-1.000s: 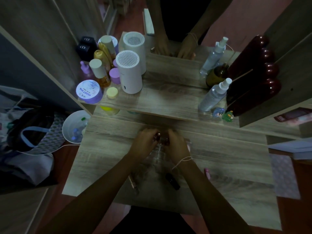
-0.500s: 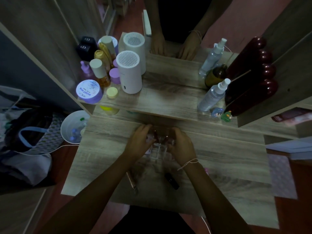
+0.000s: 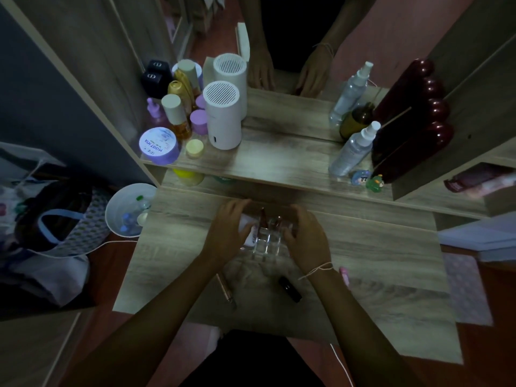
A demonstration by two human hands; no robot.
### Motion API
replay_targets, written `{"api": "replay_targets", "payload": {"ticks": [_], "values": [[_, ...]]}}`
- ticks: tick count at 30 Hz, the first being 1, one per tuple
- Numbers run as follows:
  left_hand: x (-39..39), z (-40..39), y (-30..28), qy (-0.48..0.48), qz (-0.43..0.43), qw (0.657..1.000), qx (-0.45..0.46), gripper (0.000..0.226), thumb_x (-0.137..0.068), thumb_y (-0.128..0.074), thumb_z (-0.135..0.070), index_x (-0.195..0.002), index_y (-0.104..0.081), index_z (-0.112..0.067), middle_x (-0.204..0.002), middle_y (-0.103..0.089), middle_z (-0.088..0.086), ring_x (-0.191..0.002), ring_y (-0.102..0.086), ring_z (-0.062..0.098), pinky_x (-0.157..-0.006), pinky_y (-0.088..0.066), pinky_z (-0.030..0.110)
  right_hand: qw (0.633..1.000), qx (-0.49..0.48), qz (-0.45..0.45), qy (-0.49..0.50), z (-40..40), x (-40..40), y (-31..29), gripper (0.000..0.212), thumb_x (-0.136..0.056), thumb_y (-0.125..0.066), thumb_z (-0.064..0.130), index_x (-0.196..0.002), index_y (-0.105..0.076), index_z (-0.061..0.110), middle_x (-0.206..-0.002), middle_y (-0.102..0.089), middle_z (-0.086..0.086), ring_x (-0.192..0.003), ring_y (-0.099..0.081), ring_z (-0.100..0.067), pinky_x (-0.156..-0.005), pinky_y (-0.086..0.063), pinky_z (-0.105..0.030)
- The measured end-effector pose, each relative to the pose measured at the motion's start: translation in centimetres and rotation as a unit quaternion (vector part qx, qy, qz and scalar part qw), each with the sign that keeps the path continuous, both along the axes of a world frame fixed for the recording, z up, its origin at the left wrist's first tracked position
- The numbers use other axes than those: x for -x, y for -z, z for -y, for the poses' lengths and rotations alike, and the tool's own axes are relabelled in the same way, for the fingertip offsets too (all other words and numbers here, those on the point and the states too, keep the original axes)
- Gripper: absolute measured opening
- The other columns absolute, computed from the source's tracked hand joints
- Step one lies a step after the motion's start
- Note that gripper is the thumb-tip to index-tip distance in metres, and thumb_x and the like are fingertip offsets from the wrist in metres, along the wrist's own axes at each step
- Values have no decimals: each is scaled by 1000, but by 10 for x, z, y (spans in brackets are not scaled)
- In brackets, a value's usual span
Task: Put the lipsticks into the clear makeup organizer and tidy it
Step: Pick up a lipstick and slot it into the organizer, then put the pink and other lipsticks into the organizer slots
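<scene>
A clear makeup organizer (image 3: 264, 243) with square cells stands in the middle of the wooden desk (image 3: 377, 261). Lipsticks (image 3: 263, 219) stand upright in its far cells. My left hand (image 3: 227, 230) cups the organizer's left side and my right hand (image 3: 305, 237) cups its right side, fingers curled around the walls. On the desk closer to me lie a black lipstick (image 3: 290, 289), a rose-gold slim tube (image 3: 224, 289) and a pink lipstick (image 3: 344, 275) beside my right wrist.
A raised shelf (image 3: 279, 163) behind holds a white cylinder (image 3: 222, 115), bottles and jars at left, spray bottles (image 3: 353, 149) and a dark red object (image 3: 413, 135) at right. A mirror stands behind. A white bin (image 3: 127, 210) and bags sit on the floor at left.
My hands have spread apart from over the organizer's top to its two sides, and the organizer has shifted slightly away from me.
</scene>
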State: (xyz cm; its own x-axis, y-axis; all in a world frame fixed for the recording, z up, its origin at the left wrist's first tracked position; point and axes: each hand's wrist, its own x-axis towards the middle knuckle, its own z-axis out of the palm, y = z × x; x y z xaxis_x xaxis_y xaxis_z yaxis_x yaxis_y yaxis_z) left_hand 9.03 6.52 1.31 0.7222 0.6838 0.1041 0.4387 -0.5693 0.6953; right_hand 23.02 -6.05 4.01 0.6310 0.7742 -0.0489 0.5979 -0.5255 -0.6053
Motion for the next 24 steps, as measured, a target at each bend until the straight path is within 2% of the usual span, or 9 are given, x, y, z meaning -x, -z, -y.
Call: {"api": "replay_targets", "payload": {"ticks": [3, 8, 12, 14, 18, 20, 22, 24], "values": [[10, 7, -4, -4, 11, 1000, -22, 42, -87, -65, -11, -127, -53, -3, -122, -57, 18, -111, -53, 31, -94, -42, 38, 999, -27, 14, 35, 11, 14, 2, 49, -86, -62, 20, -132, -47, 18, -129, -56, -7, -113, -57, -28, -92, -50, -44], [30, 25, -3, -15, -10, 1000, -17, 41, -85, -66, -8, -124, -55, -2, -121, -58, 20, -109, -54, 34, -92, -46, 44, 992, -92, 21, 86, 40, 38, 11, 39, -87, -58, 15, -123, -49, 25, -122, -55, -4, -107, -61, -28, -80, -55, -39], [58, 42, 8, -25, -15, 1000, 3, 35, -87, -64, -12, -121, -57, -7, -117, -56, 16, -104, -54, 28, -86, -48, 37, 993, -50, 22, 109, 70, 52, 28, 26, -93, -51, 24, -119, -49, 22, -117, -55, -10, -96, -62, -32, -72, -55, -40], [72, 50, 17, -31, -27, 999, 10, 30, -87, -62, -16, -115, -57, -8, -112, -54, 15, -98, -56, 27, -80, -48, 35, 993, -27, 30, 110, 86, 59, 37, 30, -92, -46, 28, -117, -54, 13, -108, -58, -14, -93, -61, -34, -71, -55, -43], [93, 67, 35, -94, -70, 991, 71, 27, -79, -67, -17, -102, -53, -16, -104, -49, 9, -79, -59, 29, -64, -45, 32, 983, -13, 26, 179, 113, 71, 48, 37, -82, -39, 31, -105, -60, 11, -99, -62, -12, -93, -60, -34, -73, -51, -37], [98, 74, 43, -120, -89, 983, 103, 28, -76, -66, -18, -98, -48, -16, -102, -48, 11, -74, -60, 33, -58, -46, 36, 976, -8, 30, 214, 124, 70, 53, 41, -80, -38, 30, -105, -61, 9, -107, -63, -16, -105, -56, -36, -82, -50, -39], [97, 79, 47, -156, -122, 971, 133, 32, -79, -68, -21, -99, -46, -11, -106, -47, 14, -79, -59, 38, -62, -49, 42, 969, 17, 45, 244, 134, 63, 57, 36, -81, -47, 21, -109, -62, 5, -120, -59, -22, -110, -52, -39, -92, -47, -43], [94, 83, 51, -163, -151, 967, 127, 38, -81, -68, -29, -103, -46, -8, -108, -47, 16, -86, -58, 38, -67, -50, 42, 959, 40, 55, 274, 140, 53, 62, 34, -81, -58, 10, -113, -61, 1, -118, -56, -27, -101, -53, -44, -90, -45, -47]]}}
